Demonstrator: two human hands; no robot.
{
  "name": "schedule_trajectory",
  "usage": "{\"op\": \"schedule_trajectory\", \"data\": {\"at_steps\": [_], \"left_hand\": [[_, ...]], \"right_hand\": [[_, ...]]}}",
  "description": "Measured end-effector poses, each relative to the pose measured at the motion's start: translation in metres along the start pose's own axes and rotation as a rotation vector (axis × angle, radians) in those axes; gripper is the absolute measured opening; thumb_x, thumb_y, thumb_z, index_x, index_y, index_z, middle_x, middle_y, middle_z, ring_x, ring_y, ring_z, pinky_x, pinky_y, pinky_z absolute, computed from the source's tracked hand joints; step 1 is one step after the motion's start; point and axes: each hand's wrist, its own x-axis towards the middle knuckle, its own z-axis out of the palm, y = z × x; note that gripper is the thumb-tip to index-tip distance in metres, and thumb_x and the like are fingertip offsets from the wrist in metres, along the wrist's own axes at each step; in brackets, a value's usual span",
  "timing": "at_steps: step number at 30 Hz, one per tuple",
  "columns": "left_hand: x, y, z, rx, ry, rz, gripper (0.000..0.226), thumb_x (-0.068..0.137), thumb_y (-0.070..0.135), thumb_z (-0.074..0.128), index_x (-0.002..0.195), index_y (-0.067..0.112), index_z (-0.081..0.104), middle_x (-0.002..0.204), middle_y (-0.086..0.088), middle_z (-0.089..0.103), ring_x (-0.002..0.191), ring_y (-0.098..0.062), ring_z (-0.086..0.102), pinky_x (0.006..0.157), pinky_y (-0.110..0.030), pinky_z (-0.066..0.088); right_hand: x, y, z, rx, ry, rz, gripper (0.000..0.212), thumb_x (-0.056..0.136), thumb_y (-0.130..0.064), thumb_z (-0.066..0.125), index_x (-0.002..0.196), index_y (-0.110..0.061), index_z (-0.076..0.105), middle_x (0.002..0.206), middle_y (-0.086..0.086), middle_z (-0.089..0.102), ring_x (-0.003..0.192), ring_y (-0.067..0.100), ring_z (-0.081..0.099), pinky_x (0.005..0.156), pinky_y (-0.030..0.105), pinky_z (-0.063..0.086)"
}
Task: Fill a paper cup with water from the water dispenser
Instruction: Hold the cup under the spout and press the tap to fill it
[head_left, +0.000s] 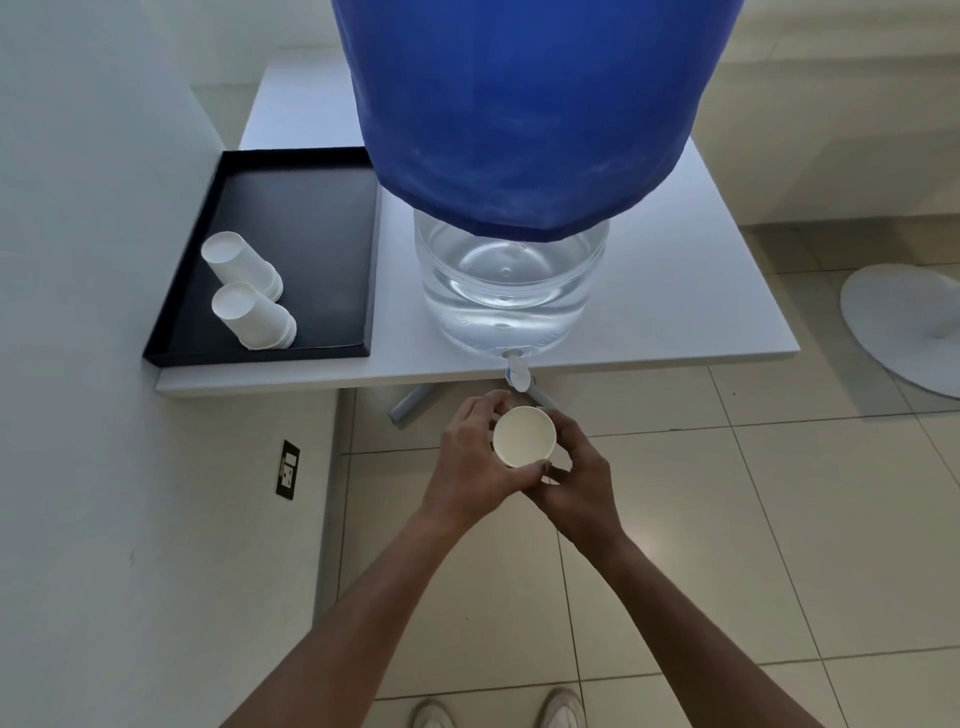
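A white paper cup (523, 435) is held upright, mouth up, below and in front of the table edge. My left hand (475, 462) wraps its left side and my right hand (574, 475) cups its right side and bottom. The cup looks empty inside. Just above it the small white tap (517, 373) sticks out over the table edge from the clear water bottle (506, 291), which wears a blue fabric cover (524, 104). The cup sits slightly nearer to me than the tap, apart from it.
A black tray (291, 208) on the white table (675, 291) holds two stacks of upside-down paper cups (244, 288). A wall with a power socket (287, 469) runs along the left. A white round fan base (904, 327) stands on the tiled floor at right.
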Motion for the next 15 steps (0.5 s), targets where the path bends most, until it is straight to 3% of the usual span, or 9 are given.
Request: {"op": "schedule_trajectory", "data": {"at_steps": [2,4,7,10,15], "left_hand": [[0.001,-0.005,0.005,0.022,-0.004,-0.006,0.093,0.063,0.030,0.096,0.144,0.015,0.053,0.128,0.002,0.060,0.112,-0.013,0.060,0.096,-0.034,0.058],[0.003,-0.009,0.010,0.036,0.003,-0.014,0.092,0.064,0.030,0.096,0.144,0.015,0.053,0.131,-0.001,0.060,0.116,-0.018,0.060,0.098,-0.040,0.058],[0.005,-0.017,0.019,0.037,0.022,-0.033,0.091,0.065,0.029,0.096,0.144,0.014,0.053,0.131,-0.001,0.061,0.115,-0.017,0.061,0.096,-0.039,0.059],[0.009,-0.027,0.029,0.020,0.044,-0.058,0.090,0.064,0.028,0.096,0.143,0.014,0.055,0.128,0.000,0.061,0.109,-0.012,0.062,0.092,-0.037,0.061],[0.017,-0.042,0.040,0.000,0.038,-0.086,0.091,0.064,0.028,0.098,0.142,0.011,0.055,0.128,-0.003,0.063,0.109,-0.013,0.064,0.087,-0.029,0.061]], "right_hand": [[0.004,0.008,0.002,-0.012,-0.009,-0.002,0.075,0.068,-0.042,0.086,0.137,-0.026,0.061,0.120,-0.026,0.073,0.115,-0.001,0.069,0.080,0.021,0.063],[0.009,0.016,0.005,-0.027,-0.013,-0.007,0.078,0.068,-0.042,0.087,0.139,-0.026,0.060,0.120,-0.021,0.074,0.113,0.000,0.070,0.080,0.025,0.064],[0.014,0.027,0.010,-0.038,-0.004,-0.005,0.081,0.066,-0.047,0.086,0.140,-0.024,0.060,0.119,-0.017,0.075,0.108,-0.002,0.071,0.081,0.026,0.063],[0.017,0.040,0.017,-0.049,0.017,0.002,0.079,0.066,-0.050,0.083,0.137,-0.024,0.061,0.115,-0.019,0.075,0.102,-0.006,0.070,0.079,0.013,0.055],[0.024,0.064,0.027,-0.091,0.066,0.043,0.070,0.067,-0.049,0.082,0.131,-0.030,0.062,0.111,-0.012,0.077,0.097,0.001,0.072,0.077,0.010,0.053]]}}
